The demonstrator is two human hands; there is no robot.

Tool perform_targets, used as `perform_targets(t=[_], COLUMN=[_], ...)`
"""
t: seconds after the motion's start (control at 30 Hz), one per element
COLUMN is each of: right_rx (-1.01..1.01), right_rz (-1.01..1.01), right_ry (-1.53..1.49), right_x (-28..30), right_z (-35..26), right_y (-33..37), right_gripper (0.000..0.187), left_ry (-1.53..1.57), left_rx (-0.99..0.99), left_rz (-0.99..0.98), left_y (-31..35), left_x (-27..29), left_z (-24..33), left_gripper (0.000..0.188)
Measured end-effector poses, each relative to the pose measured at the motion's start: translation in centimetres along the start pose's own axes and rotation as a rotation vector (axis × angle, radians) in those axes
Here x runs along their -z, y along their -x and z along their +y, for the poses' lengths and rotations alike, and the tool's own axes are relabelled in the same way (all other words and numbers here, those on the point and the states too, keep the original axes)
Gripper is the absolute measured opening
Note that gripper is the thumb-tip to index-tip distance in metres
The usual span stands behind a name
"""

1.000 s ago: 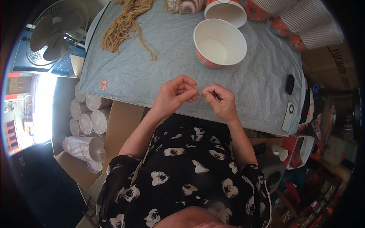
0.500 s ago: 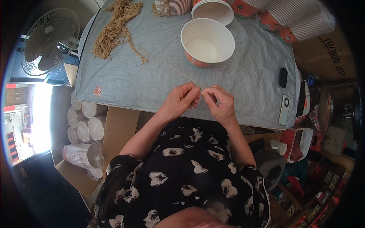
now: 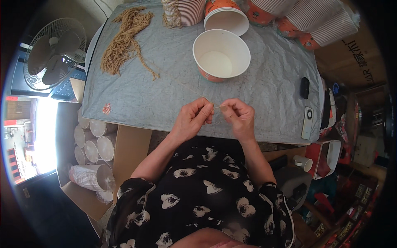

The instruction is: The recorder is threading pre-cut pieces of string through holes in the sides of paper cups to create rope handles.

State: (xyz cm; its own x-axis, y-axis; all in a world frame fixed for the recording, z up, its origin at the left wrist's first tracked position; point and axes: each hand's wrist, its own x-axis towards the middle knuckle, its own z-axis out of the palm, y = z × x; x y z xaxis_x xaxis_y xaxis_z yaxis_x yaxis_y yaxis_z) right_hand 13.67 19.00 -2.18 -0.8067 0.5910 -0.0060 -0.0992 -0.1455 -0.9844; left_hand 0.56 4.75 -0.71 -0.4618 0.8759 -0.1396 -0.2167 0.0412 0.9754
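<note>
My left hand is closed in a pinch on a thin tan string. My right hand pinches the same string a short way to the right, so a small piece shows between the fingertips. From the left hand a fine strand trails up and left across the table. Both hands are above the near edge of the grey-covered table. Just beyond them stands a white paper bucket with an orange outside, its mouth up. A loose bundle of tan strings lies at the far left.
Stacked paper buckets line the far edge, one of them lying tipped. A black object and a phone lie at the right. Orange-white scraps sit at the left. A box of wrapped cups stands below.
The gap between my fingertips has widened a little, showing more string between them. The whole view has shifted slightly, with the table things now lower in it.
</note>
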Motion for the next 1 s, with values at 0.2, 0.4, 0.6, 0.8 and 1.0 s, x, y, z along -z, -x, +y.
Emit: perform_targets(t=[0.2,0.4,0.6,0.8,1.0], right_rx=[0.245,0.176,-0.028,-0.132,-0.172], right_rz=[0.181,0.123,-0.089,-0.127,-0.128], right_ry=[0.137,0.272,0.47,0.576,0.633], right_x=[6.3,6.4,4.0,3.1,3.0], right_z=[-8.0,-13.1,-8.4,-5.7,-5.1], right_y=[-2.4,-4.2,-6.4,-6.0,-5.7], right_gripper=[0.005,0.007,0.005,0.008,0.009], left_ry=[-0.673,-0.992,-1.103,-1.138,-1.155], left_rx=[-0.449,-0.57,-0.56,-0.595,-0.59], left_rz=[0.286,0.224,0.208,0.169,0.193], left_y=[-4.1,-7.8,-4.7,-3.5,-3.2], left_x=[1.2,1.8,0.3,-0.6,-1.0], left_z=[2.5,1.2,-0.2,-1.2,-1.2], left_gripper=[0.009,0.019,0.018,0.025,0.028])
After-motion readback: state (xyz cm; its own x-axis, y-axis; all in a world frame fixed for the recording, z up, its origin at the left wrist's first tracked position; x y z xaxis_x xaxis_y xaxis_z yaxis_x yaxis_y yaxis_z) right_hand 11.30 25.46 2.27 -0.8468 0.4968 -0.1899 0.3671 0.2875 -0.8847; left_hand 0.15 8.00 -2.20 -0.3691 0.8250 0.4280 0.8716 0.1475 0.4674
